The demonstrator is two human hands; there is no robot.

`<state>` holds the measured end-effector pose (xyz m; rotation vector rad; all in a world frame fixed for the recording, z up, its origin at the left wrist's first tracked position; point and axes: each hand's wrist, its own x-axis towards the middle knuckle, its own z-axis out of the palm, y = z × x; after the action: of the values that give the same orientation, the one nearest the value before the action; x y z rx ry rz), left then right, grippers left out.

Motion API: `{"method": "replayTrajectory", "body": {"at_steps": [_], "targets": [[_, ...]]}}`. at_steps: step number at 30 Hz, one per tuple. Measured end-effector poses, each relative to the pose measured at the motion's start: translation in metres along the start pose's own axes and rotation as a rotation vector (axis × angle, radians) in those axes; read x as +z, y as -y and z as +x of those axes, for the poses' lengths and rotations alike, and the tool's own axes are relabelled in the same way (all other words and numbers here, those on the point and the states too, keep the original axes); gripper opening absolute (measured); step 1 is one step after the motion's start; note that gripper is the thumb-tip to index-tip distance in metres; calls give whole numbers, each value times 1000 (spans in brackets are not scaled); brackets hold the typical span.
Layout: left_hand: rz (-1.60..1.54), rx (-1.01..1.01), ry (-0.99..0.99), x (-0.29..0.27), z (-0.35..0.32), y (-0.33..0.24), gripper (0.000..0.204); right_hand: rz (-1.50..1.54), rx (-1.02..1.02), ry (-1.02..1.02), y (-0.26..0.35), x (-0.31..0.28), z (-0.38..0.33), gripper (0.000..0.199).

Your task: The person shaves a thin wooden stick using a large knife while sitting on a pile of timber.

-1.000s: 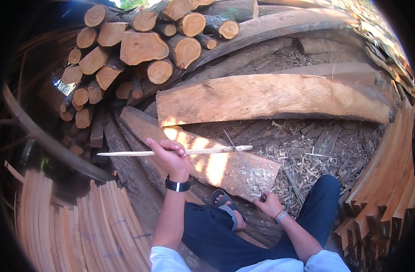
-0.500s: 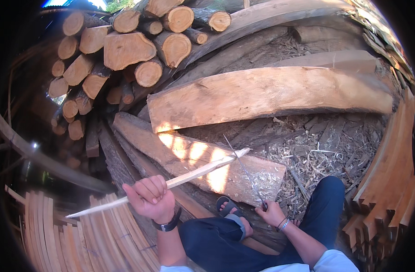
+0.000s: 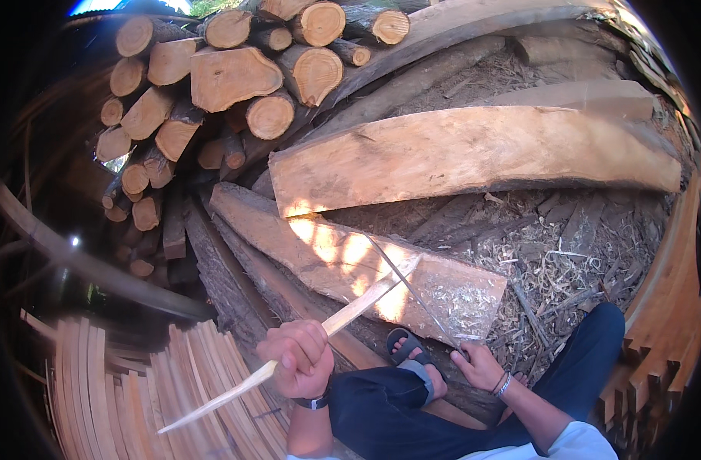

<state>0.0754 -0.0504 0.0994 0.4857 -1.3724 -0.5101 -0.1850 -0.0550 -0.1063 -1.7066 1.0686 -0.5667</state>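
Note:
My left hand (image 3: 295, 357) is closed round a long pale wooden stick (image 3: 359, 305), which slants from a sharp point at the lower left up to its far end over a plank. In my right hand (image 3: 481, 366) is the dark handle of a long thin knife (image 3: 415, 293). Its blade reaches up and left and crosses the stick near the far end; whether they touch I cannot tell. Beneath them lies the thick plank (image 3: 461, 287), with shavings on its near right end and patches of sunlight.
A large slab (image 3: 481, 157) lies beyond the plank, and cut logs (image 3: 235, 80) are stacked at the far left. Sawn strips (image 3: 205, 383) sit at the lower left, more boards (image 3: 668, 284) at the right. Shavings (image 3: 553, 284) litter the ground. My sandalled foot (image 3: 415, 354) is beside the plank.
My left hand has turned and come nearer with the stick, which now slants more steeply. The knife still crosses near its far end. The whole view has shifted slightly.

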Motion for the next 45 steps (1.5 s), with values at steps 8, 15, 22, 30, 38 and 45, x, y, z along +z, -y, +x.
{"method": "replayTrajectory", "body": {"at_steps": [8,15,22,30,38,45], "targets": [[-69,-112,153,10,-3,-9,54,251,104,115,65,20,12,48],[-56,-123,292,16,-11,-9,53,124,-33,83,57,12,15,54],[-71,-133,208,16,-10,-11,51,150,-24,104,25,13,40,54],[-54,-142,166,19,-12,-9,51,84,-16,158,19,-3,39,52],[2,-122,124,32,-18,-9,51,137,-52,225,27,-8,27,45],[9,-105,17,21,9,3,49,252,-89,124,41,-1,34,51]]}}
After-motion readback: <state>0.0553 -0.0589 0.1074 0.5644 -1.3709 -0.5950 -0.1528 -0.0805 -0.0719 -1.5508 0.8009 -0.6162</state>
